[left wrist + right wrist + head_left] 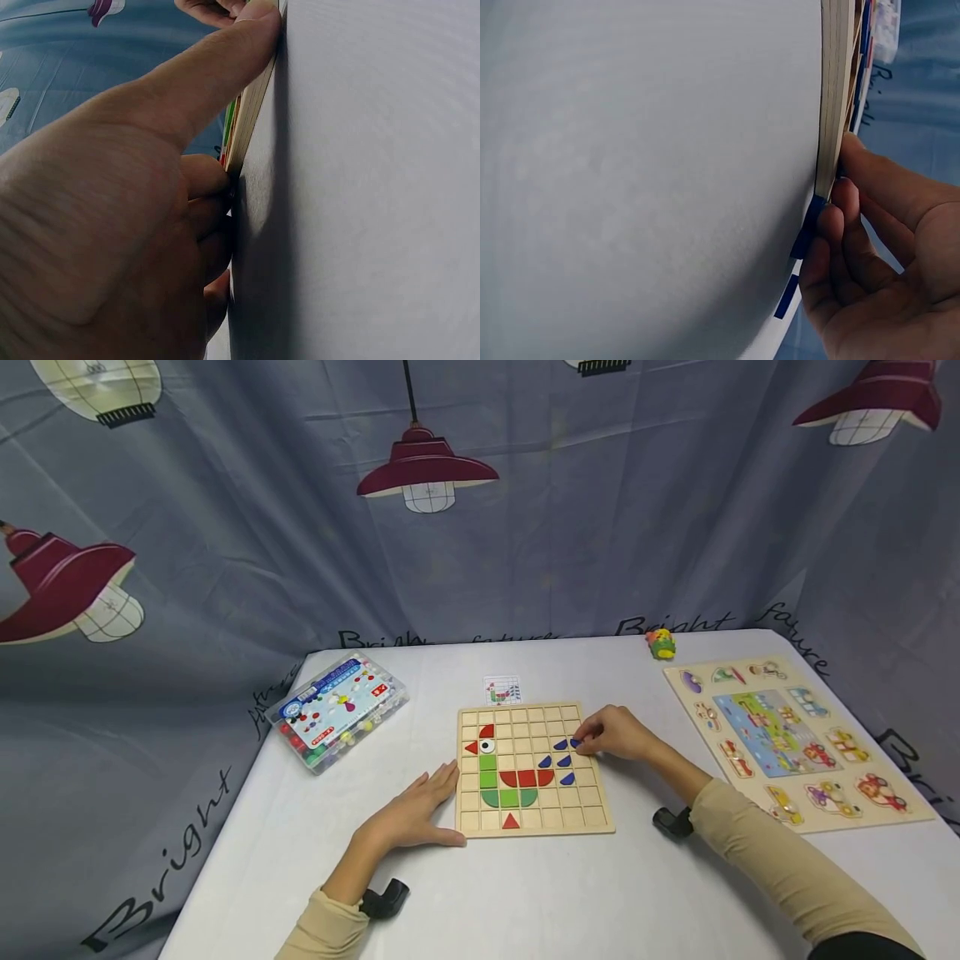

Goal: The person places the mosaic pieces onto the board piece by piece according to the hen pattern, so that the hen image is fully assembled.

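A wooden grid board (536, 822) lies on the white table, with red, green and blue flat pieces making a bird-like figure and one white eye piece (487, 746). My left hand (412, 808) rests at its left side, fingers stretched along the edge and thumb at the near corner. At the far right of the grid, my right hand (617, 732) pinches a blue piece (575, 742) between thumb and fingers. Several blue pieces (564, 761) sit in nearby cells. In the right wrist view, a loose blue piece (786, 296) lies on the table by the fingers.
A small pattern card (502, 690) lies behind the board. To the left is a clear plastic case (337, 710) with coloured contents. A large picture puzzle board (738, 681) lies at the right, and a small green and yellow toy (662, 644) stands near the back edge.
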{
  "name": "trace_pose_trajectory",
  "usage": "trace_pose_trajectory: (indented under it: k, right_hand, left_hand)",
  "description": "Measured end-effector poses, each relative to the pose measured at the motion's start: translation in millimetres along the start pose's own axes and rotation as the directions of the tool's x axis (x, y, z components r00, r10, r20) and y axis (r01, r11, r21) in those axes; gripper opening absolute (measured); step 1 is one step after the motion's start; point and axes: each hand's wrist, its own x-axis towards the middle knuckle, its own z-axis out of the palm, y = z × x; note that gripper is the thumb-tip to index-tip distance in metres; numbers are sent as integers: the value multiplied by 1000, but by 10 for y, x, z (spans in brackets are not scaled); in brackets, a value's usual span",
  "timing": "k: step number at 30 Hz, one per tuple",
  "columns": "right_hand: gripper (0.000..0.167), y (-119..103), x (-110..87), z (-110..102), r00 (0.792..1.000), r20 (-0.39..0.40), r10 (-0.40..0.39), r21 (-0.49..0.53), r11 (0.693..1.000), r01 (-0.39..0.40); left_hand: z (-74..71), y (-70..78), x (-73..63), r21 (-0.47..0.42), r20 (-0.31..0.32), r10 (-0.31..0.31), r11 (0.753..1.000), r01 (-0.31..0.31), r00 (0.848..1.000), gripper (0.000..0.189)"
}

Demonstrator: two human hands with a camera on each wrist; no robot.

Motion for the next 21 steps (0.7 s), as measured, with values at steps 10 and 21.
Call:
trace_pose_trajectory:
  k: [10,21]
  right_hand:
    - [20,28,5,-10,999,-36,-38,-7,999,37]
    - [23,60,-35,11,999,-37,-32,23,999,33]
  left_hand:
    - [-17,5,8,2,-4,0,1000,0,1000,110]
    - [3,2,11,-7,0,-11,1000,11,1000,112]
